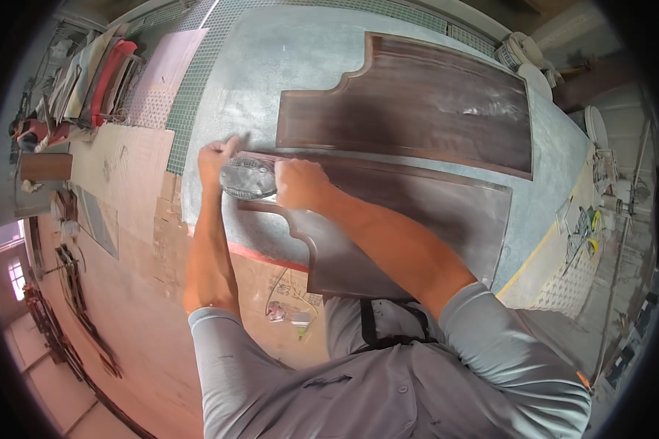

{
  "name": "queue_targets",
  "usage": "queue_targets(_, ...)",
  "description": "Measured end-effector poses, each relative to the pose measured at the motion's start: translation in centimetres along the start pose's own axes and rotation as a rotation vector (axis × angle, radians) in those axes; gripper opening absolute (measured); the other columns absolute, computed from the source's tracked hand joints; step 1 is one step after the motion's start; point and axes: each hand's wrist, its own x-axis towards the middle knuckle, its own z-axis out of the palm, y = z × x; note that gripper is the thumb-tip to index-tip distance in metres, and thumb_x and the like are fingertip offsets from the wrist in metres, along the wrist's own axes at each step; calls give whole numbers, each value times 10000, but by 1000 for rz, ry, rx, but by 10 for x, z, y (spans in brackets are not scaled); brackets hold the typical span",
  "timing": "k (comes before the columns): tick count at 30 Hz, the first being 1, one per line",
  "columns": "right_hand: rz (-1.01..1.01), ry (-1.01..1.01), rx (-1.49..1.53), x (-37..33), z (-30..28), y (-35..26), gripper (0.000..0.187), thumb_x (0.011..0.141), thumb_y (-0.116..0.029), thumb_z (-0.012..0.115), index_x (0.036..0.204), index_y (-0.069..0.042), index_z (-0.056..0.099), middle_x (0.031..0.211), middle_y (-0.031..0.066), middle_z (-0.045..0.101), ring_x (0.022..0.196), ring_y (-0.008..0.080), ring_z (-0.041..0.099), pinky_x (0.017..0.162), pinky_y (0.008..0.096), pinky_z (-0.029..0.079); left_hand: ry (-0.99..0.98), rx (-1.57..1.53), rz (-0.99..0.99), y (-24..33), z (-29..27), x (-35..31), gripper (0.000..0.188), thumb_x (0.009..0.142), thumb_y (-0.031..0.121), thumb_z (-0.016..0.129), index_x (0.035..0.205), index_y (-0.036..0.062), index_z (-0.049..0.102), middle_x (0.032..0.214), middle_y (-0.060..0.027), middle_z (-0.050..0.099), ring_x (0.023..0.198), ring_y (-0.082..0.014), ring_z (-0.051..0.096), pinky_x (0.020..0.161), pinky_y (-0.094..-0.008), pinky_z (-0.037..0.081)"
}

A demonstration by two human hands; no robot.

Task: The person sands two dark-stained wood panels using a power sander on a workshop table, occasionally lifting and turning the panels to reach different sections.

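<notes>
Head view: the right hand (pixel 300 183) is closed around the right end of a dusty grey block (pixel 247 179), which sits over the narrow left end of the near panel (pixel 454 208). The left hand (pixel 216 157) is just beside the block, at its left, fingers bent; whether it grips anything, I cannot tell. Beyond, the far panel (pixel 417 102), dark brown with a stepped, curved edge, lies flat on the pale blue tabletop (pixel 285 51)
</notes>
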Motion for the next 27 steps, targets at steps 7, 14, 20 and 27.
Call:
queue_targets(7, 158, 105, -18, -119, -78, 90, 693, 751, -206, 710, 1416, -67, 572, 1053, 237, 741, 1024, 440, 702, 897, 534, 564, -82, 103, 191, 94, 138, -73, 469, 829, 420, 847, 677, 4, 693, 602, -125, 624, 535, -243, 546, 602, -390, 488)
queue_targets(14, 38, 272, -202, -312, -147, 214, 532, 743, -188, 818, 1209, 15, 662, 1020, 217, 755, 974, 422, 712, 847, 473, 583, -294, 158, 410, 202, 329, -208, 454, 857, 504, 750, 789, 57, 718, 850, -206, 723, 839, -426, 705, 724, -540, 555)
queue_targets(20, 404, 337, 147, -427, -157, 234, 350, 762, -37, 753, 1104, 33, 720, 989, 197, 777, 908, 320, 766, 801, 390, 572, -508, 34, 435, 247, 394, -317, 363, 898, 418, 712, 825, 63, 728, 821, -178, 725, 825, -409, 701, 759, -542, 548)
queue_targets(27, 399, 158, -34, -323, -108, 197, 367, 736, -128, 778, 1082, -12, 733, 946, 236, 749, 911, 450, 717, 778, 447, 586, -478, 227, 259, 182, 293, -222, 376, 894, 438, 707, 830, 69, 726, 854, -205, 720, 834, -426, 696, 758, -543, 547)
